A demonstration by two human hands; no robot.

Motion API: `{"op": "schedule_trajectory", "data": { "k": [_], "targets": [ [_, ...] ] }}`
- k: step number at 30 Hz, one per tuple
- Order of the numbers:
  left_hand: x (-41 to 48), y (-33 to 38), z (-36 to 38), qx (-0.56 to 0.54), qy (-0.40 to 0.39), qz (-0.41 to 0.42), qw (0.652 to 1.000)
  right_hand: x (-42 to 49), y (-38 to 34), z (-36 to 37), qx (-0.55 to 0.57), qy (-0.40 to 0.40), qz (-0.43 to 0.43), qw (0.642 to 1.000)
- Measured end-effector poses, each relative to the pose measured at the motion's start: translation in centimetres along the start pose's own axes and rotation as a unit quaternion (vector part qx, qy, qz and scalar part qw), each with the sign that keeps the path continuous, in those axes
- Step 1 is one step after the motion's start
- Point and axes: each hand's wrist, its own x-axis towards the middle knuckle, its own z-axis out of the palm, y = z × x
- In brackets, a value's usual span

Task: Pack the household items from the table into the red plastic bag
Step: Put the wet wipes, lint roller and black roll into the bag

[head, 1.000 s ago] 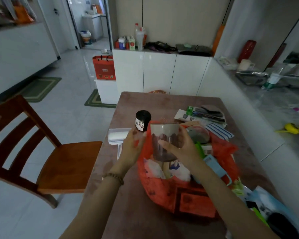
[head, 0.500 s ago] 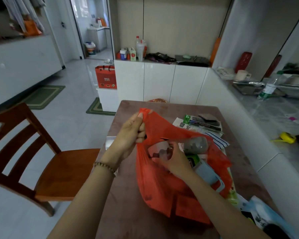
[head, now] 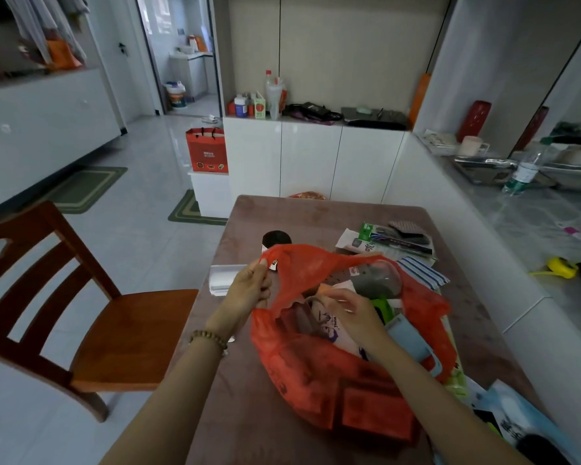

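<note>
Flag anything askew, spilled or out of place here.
The red bag looks overfull: a light-blue handled tool pokes out over its right rim, and a clear jar lies tipped on its side at the mouth. Nothing looks spilled or broken.

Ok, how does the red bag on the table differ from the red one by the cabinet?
The red plastic bag is limp, crumpled and stuffed, its edge pinched by the left hand; the red paper bag stands stiff and upright, untouched, with dark handles. Both are red.
</note>
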Motion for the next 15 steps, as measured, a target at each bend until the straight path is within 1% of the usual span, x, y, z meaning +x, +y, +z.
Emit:
{"op": "schedule_trajectory", "data": {
  "k": [3,6,8,11,13,15],
  "targets": [
    [0.0,-3.0,-0.4,0.009,0.056,-0.040,0.998,0.1,-0.8,-0.3,0.016,0.008,-0.026,1.000],
    [0.0,-4.6,-1.3,0.051,0.121,-0.058,0.990,0.9,-2.2,0.1,0.034,0.008,-0.054,0.998],
    [0.4,-5.1,-2.7,0.042,0.137,-0.064,0.988,1.8,-2.9,0.5,0.040,0.004,-0.070,0.997],
    [1.4,-4.9,-4.8,0.033,0.134,-0.074,0.988,3.9,-3.8,1.0,0.042,0.008,-0.092,0.995],
    [2.2,-4.4,-6.0,0.020,0.156,-0.084,0.984,5.8,-4.4,1.2,0.036,0.008,-0.095,0.995],
    [3.5,-4.5,-7.4,0.038,0.187,-0.089,0.978,8.1,-5.1,1.5,0.028,-0.004,-0.084,0.996]
  ]
}}
